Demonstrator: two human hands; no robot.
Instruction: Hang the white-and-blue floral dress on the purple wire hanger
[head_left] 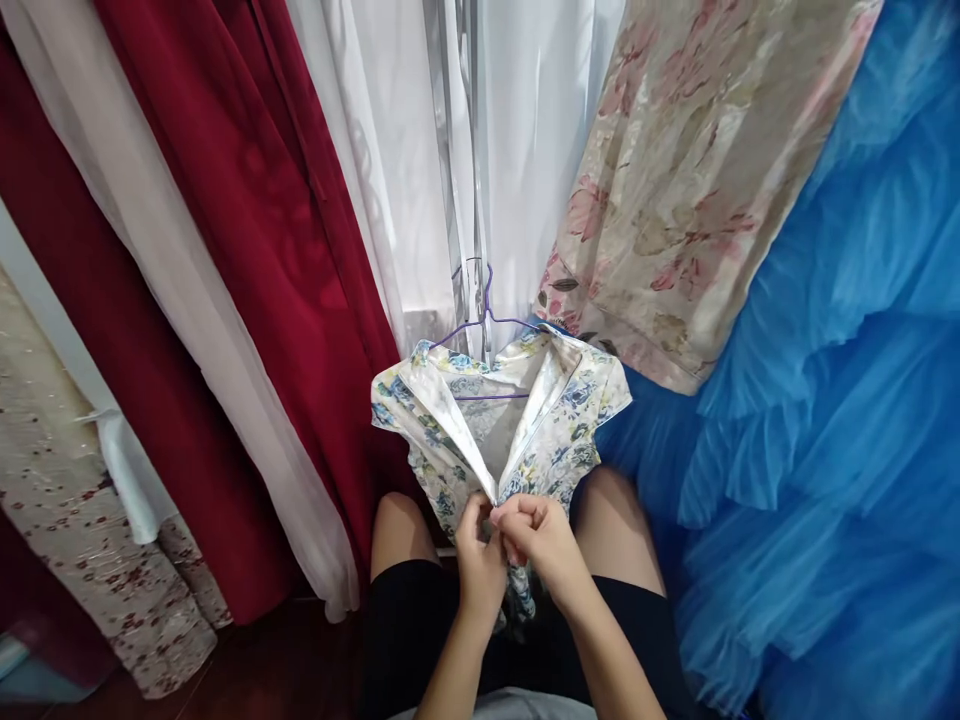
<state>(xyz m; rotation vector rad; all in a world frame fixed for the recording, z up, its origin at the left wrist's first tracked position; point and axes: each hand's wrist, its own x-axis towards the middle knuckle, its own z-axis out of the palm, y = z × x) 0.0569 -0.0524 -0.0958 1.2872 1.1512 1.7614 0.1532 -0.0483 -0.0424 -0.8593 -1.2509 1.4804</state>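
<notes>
A white dress [442, 450] with blue and yellow flowers hangs in front of me on a thin purple hanger [487, 318]. It has short sleeves, and its opening spreads into a deep V with the pale inside folded out along both edges. At the bottom point of the V, my left hand [480, 555] is closed in a pinch on the dress's edge. My right hand [536, 535] pinches the same spot, its fingers touching the left hand's. What small part lies between the fingertips is hidden. Below the hands the cloth bunches between my knees.
Dark red cloth [247, 200] and pale sheer cloth [172, 290] hang on the left, beside a beige flower-specked garment [75, 480]. White drapes [525, 130] hang behind the hanger. To the right are a pink-flowered beige garment [667, 200] and ruffled blue tulle [825, 450].
</notes>
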